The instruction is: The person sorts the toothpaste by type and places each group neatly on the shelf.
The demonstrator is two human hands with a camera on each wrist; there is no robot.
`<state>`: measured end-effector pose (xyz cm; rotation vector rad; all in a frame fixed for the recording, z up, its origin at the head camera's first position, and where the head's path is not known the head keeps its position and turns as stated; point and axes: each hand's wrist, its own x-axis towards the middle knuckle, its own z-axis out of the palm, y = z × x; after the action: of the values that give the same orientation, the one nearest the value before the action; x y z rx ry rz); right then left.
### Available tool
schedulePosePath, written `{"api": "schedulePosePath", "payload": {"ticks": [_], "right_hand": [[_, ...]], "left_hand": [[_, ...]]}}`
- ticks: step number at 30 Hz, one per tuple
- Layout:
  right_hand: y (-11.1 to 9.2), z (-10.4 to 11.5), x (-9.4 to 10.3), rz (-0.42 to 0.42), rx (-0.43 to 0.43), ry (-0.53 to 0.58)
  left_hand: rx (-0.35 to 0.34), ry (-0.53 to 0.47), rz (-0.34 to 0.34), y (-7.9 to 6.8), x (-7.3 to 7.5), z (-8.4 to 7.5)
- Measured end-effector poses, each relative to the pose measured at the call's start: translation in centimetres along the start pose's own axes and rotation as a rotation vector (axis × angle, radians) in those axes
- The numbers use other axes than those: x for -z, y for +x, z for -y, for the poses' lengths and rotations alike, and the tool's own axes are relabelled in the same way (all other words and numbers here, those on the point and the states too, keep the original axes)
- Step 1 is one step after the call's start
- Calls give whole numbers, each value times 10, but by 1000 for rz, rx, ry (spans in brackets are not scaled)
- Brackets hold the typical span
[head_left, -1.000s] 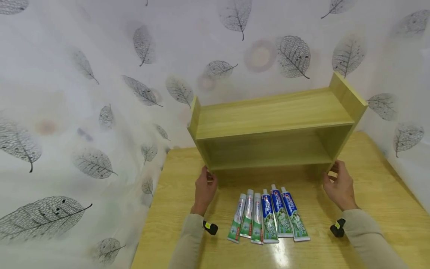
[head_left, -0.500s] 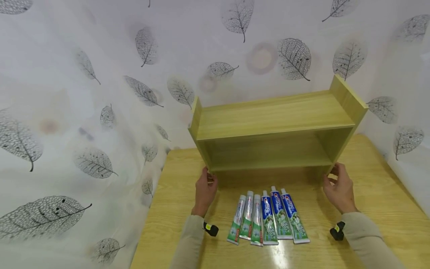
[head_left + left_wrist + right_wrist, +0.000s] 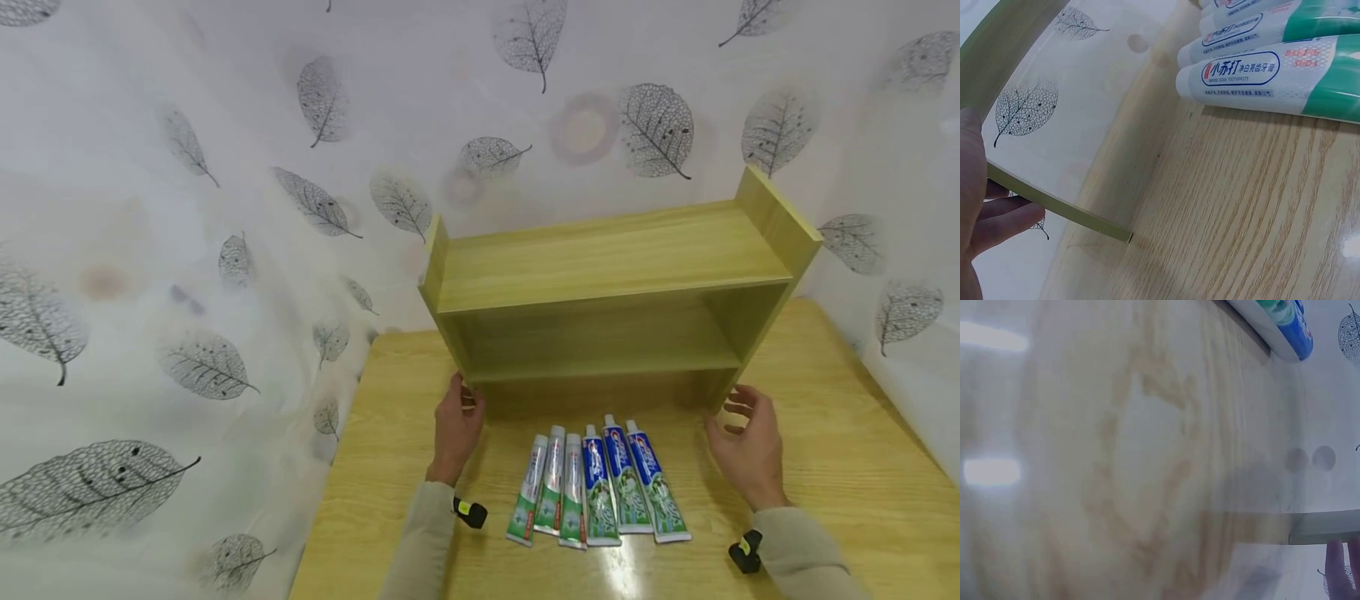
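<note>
A two-tier wooden shelf (image 3: pixel 615 258) stands at the back of the table. My left hand (image 3: pixel 457 433) pinches the lower front edge of its left side panel; in the left wrist view the fingers (image 3: pixel 1007 220) lie behind that panel (image 3: pixel 1060 205). At the lower right corner, my right hand (image 3: pixel 750 446) has its thumb and fingers spread apart about the right panel, fingers on the outer side. In the right wrist view, fingertips (image 3: pixel 1336 562) show right at the panel (image 3: pixel 1322 526); firm contact is unclear. Between the hands lie three white-green toothpaste tubes (image 3: pixel 551 483) and three blue-green toothpaste tubes (image 3: pixel 628 483).
The wooden table (image 3: pixel 390 467) runs up to a leaf-patterned wall covering (image 3: pixel 225 208) at the back and on both sides. All the tubes lie side by side in front of the shelf, caps towards it.
My right hand has slid down and slightly left along the shelf's right panel, and its fingers have loosened. The left hand, shelf and tubes hold their places.
</note>
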<state>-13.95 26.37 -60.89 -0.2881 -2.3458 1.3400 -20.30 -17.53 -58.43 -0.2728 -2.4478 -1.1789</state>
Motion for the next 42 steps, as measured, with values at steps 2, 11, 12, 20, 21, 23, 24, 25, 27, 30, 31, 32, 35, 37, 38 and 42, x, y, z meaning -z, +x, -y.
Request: {"api": "schedulePosePath", "payload": {"ticks": [2, 11, 12, 20, 21, 23, 24, 25, 27, 30, 31, 32, 35, 37, 38, 42], "right_hand": [[-5, 1, -1, 13, -4, 0], [-28, 3, -11, 71, 105, 14], [-30, 3, -13, 72, 120, 14], [-50, -1, -25, 155, 138, -23], [-53, -1, -26, 170, 127, -34], [-57, 1, -27, 193, 113, -66], [-59, 2, -28, 201, 112, -79], [-62, 3, -28, 208, 115, -97], [-66, 5, -29, 220, 132, -121], [-71, 7, -30, 229, 169, -139], [-73, 8, -30, 232, 178, -141], [-75, 9, -31, 235, 185, -139], [-80, 10, -31, 241, 193, -143], [-84, 12, -30, 254, 195, -159], [-86, 13, -30, 257, 202, -170], [-92, 16, -30, 263, 241, -219]], "left_hand": [[3, 5, -1, 0, 0, 0], [-4, 4, -11, 1, -1, -1], [-3, 6, -12, 1, -1, -1], [1, -9, -21, 1, 2, -5], [-4, -12, -24, 1, 2, -5], [-11, -15, -27, 1, 2, -6], [-16, -15, -30, 1, 1, -5], [-21, -13, -32, 1, 1, -5], [-26, -15, -35, 1, 1, -4], [-27, -19, -38, 1, 0, -3], [-25, -18, -39, 1, 1, -3], [-22, -18, -39, 1, 1, -3], [-25, -11, -42, 1, 0, -1], [-33, -7, -46, 1, -1, 0], [-38, -7, -48, 1, -1, 0], [-47, -14, -49, 1, -2, 0]]}}
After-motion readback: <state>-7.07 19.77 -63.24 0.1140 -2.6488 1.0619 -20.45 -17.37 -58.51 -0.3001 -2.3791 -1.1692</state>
